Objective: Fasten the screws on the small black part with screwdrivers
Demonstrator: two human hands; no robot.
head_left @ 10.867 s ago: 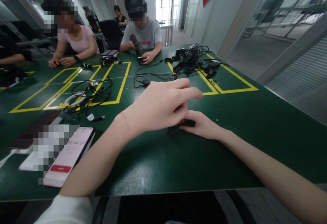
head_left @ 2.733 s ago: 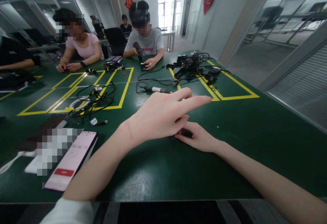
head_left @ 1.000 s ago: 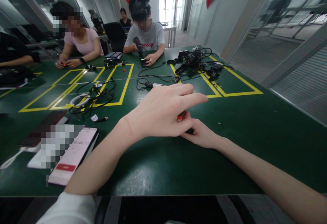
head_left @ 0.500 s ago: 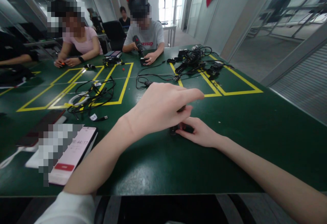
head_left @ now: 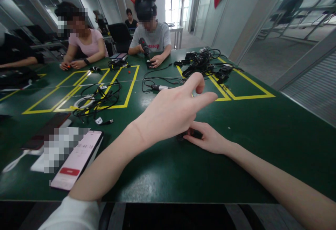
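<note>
My left hand (head_left: 172,113) is raised over the table with its back toward me. One finger is bent and another stretches to the right. The remaining fingertips are hidden below the hand, so whatever they grip does not show. Beneath and to the right, my right hand (head_left: 210,139) rests low at the table, thumb and fingers pinched around a small black object (head_left: 181,136). Most of that object is covered by my hands, and its kind cannot be made out.
The green table (head_left: 252,160) carries a phone (head_left: 81,156), a tangled black cable (head_left: 107,97) and a larger cable heap (head_left: 202,64). A corded silver-and-black tool (head_left: 159,87) lies beyond my left hand. Opposite, a person works with a black power tool (head_left: 144,46); another person (head_left: 86,44) sits beside them.
My left hand has turned, its upper finger now raised and bent. The silver-and-black tool behind it has come into sight. My right hand keeps its pinch, and the view has shifted slightly.
</note>
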